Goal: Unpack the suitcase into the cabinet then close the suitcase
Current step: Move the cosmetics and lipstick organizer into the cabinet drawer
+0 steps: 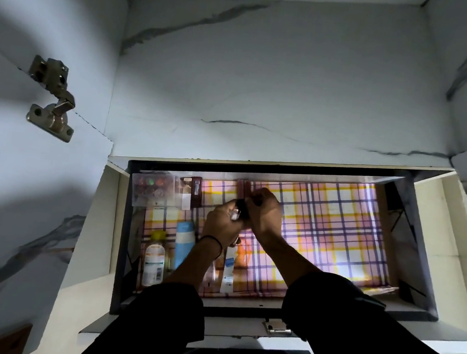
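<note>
Left hand (pixel 223 223) and right hand (pixel 264 216) pressed together, fingers of both curled round small dark item (pixel 241 210) with clear glossy part; exact shape hidden. Held low inside cabinet compartment (pixel 410 238), probably to seat it in row. Plaid liner (pixel 330 230), smooth and flat, stretches right of right hand. Left of left hand: clear plastic box (pixel 153 188), dark red case (pixel 195 191). Beneath left wrist: blue-white tube (pixel 186 235), yellow-capped bottle (pixel 155 255), white tube (pixel 228 268), lying flat, likely for clearance. Suitcase out of view.
</note>
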{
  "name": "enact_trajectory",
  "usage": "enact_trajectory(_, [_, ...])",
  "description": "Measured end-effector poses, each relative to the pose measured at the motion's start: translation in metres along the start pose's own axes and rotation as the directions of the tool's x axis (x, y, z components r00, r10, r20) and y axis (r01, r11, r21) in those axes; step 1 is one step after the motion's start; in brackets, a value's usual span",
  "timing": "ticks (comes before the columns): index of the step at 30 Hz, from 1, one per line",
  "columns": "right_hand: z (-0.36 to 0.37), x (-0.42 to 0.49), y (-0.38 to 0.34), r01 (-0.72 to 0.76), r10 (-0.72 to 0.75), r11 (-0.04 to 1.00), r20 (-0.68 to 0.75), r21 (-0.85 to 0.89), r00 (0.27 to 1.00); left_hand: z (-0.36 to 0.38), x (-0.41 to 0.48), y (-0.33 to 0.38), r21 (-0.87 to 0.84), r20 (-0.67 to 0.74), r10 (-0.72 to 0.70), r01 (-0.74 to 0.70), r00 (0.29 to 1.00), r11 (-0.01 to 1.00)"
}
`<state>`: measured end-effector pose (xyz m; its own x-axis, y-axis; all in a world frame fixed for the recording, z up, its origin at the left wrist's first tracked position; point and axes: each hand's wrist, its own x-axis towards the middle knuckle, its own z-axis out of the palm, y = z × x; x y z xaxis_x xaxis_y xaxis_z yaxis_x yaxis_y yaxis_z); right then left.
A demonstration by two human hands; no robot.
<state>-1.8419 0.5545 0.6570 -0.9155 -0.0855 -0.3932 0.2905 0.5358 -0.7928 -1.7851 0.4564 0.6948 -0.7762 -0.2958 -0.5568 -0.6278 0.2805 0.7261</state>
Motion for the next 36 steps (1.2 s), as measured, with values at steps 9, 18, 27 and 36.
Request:
enact_trajectory(9, [-0.019,0.005,0.006,0.04,-0.041,0.999,-0.123,-0.004,0.992,0.006,0.012,0.001,-0.086,0.031,-0.114,0.116,0.993,0.989])
enact_trajectory(18, [-0.012,-0.032,-0.011,0.029,-0.08,0.987,0.319,0.161,0.944,-0.016,0.002,-0.016,-0.787,0.145,-0.192,0.231,0.971,0.572])
enact_trajectory(27, [-0.02,-0.033,-0.006,-0.007,-0.045,0.904,0.11,0.429,0.993,-0.025,0.004,-0.01,-0.822,0.153,-0.338,0.309,0.929,0.478])
enact_trajectory(36, [-0.067,0.012,0.032,-0.089,0.089,0.996,-0.177,0.009,0.98,-0.017,0.01,0.005,-0.762,0.101,-0.316,0.278,0.943,0.585])
